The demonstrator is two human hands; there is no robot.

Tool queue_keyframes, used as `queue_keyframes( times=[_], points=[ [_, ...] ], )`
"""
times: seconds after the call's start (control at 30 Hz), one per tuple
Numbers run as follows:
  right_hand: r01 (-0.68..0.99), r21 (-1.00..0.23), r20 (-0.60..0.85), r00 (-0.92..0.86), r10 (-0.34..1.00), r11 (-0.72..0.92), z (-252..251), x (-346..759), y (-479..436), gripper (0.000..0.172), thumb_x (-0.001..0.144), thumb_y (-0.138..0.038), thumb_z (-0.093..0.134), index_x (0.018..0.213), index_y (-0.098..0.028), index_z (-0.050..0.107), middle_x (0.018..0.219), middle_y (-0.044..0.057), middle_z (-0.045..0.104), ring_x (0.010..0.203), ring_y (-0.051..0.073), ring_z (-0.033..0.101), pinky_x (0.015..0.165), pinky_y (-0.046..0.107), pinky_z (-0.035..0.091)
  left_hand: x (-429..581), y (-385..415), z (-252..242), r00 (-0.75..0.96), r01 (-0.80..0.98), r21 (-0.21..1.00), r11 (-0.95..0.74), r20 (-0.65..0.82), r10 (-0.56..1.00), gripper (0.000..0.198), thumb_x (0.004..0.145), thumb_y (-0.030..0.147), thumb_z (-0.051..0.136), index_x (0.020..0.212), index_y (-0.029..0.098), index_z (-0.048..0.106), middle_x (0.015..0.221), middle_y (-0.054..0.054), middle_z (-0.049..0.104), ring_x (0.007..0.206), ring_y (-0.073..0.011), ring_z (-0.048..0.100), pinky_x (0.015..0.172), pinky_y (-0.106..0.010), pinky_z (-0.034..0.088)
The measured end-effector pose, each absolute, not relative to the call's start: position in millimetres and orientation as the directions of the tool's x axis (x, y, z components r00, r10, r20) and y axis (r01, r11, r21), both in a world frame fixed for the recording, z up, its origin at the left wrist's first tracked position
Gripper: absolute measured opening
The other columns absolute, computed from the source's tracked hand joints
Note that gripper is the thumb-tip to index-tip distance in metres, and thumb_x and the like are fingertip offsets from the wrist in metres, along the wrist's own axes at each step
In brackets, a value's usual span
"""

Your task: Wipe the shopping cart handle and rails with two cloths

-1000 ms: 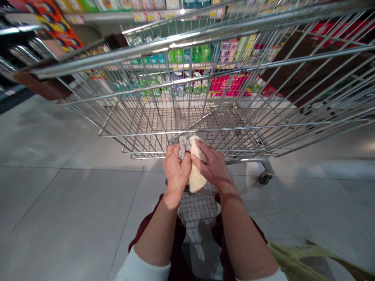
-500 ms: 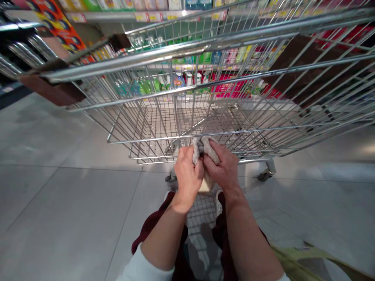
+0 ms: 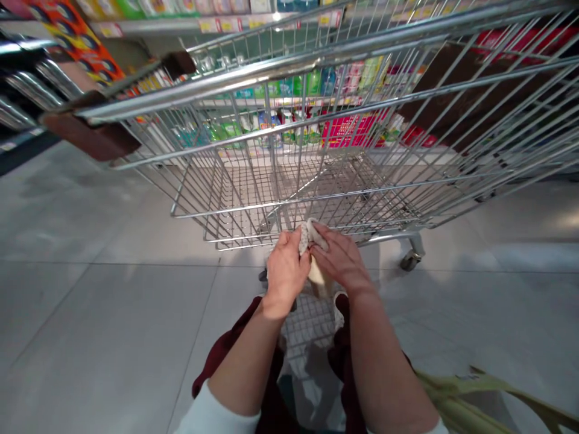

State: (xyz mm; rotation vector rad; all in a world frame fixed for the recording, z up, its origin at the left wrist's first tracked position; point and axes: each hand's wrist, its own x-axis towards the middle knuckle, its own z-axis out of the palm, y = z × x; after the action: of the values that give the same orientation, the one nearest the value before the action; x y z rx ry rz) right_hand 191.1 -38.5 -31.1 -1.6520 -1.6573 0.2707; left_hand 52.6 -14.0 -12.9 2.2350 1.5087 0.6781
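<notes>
Both of my hands hold one small cream and grey cloth [image 3: 310,236] low in front of me, against the near lower wires of a metal shopping cart [image 3: 316,181]. My left hand [image 3: 286,272] is closed round the cloth's left side. On the right side my right hand [image 3: 340,259] presses and grips it with bent fingers. Only the top of the cloth and a pale strip between my hands show. The cart's basket holds nothing that I can see.
The cart's handle bar [image 3: 280,66] with brown end caps [image 3: 90,135] crosses the top. Store shelves with bottles and packets [image 3: 289,114] stand beyond. Grey floor tiles [image 3: 99,313] lie left and right. A yellow-green bag [image 3: 470,401] hangs at lower right. A cart wheel [image 3: 409,260] is nearby.
My hands have bunched the cloth tighter, so less of it hangs below them. The cart has shifted slightly right in view.
</notes>
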Motion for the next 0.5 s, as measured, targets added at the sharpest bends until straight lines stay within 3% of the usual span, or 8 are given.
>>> queue_keyframes(
  times=[0.1, 0.2, 0.27, 0.4, 0.5],
  points=[
    [0.733, -0.676, 0.331, 0.216, 0.919, 0.071, -13.3, 187.6, -40.6, 0.038, 0.082, -0.028, 0.061, 0.119, -0.023, 0.068, 0.122, 0.004, 0.07, 0.112, 0.022, 0.067, 0.105, 0.04, 0.053, 50.7, -13.6, -8.5, 0.247, 0.658, 0.64, -0.398, 0.316, 0.916, 0.043, 0.084, 0.019, 0.053, 0.126, 0.019, 0.06, 0.107, -0.008, 0.063, 0.098, -0.0232, 0.063, 0.087, -0.036, 0.052],
    [0.652, -0.747, 0.371, 0.246, 0.895, 0.13, 7.1, 180.9, -40.0, 0.041, 0.085, -0.033, 0.06, 0.125, -0.023, 0.065, 0.125, 0.004, 0.069, 0.113, 0.02, 0.066, 0.103, 0.037, 0.053, 49.0, -11.2, 2.1, 0.074, 0.557, 0.706, -0.438, 0.483, 0.872, 0.037, 0.088, 0.024, 0.052, 0.123, 0.018, 0.06, 0.103, -0.006, 0.061, 0.099, -0.0203, 0.06, 0.09, -0.034, 0.05],
    [0.623, -0.764, 0.393, 0.244, 0.887, 0.167, 11.4, 176.7, -37.1, 0.047, 0.088, -0.036, 0.057, 0.133, -0.022, 0.059, 0.131, 0.005, 0.065, 0.119, 0.02, 0.063, 0.106, 0.036, 0.051, 48.1, -7.5, 6.7, 0.054, 0.526, 0.715, -0.461, 0.512, 0.857, 0.034, 0.089, 0.026, 0.052, 0.121, 0.019, 0.06, 0.102, -0.005, 0.06, 0.098, -0.0194, 0.058, 0.089, -0.034, 0.049],
    [0.622, -0.768, 0.342, 0.197, 0.919, 0.152, 0.5, 172.7, -29.3, 0.051, 0.089, -0.031, 0.054, 0.138, -0.021, 0.056, 0.139, 0.006, 0.06, 0.128, 0.019, 0.058, 0.112, 0.036, 0.045, 47.9, 4.0, 2.1, 0.177, 0.553, 0.73, -0.402, 0.369, 0.912, 0.025, 0.084, 0.022, 0.051, 0.105, 0.017, 0.065, 0.094, -0.006, 0.059, 0.094, -0.0216, 0.058, 0.089, -0.036, 0.049],
    [0.629, -0.776, 0.214, 0.212, 0.953, 0.034, -6.9, 173.2, -26.8, 0.049, 0.085, -0.025, 0.057, 0.133, -0.022, 0.061, 0.136, 0.003, 0.062, 0.125, 0.018, 0.059, 0.113, 0.035, 0.044, 47.6, 11.0, -5.0, 0.218, 0.614, 0.731, -0.298, 0.206, 0.954, 0.024, 0.079, 0.019, 0.05, 0.097, 0.017, 0.065, 0.091, -0.007, 0.061, 0.092, -0.0231, 0.059, 0.089, -0.038, 0.049]
  ],
)
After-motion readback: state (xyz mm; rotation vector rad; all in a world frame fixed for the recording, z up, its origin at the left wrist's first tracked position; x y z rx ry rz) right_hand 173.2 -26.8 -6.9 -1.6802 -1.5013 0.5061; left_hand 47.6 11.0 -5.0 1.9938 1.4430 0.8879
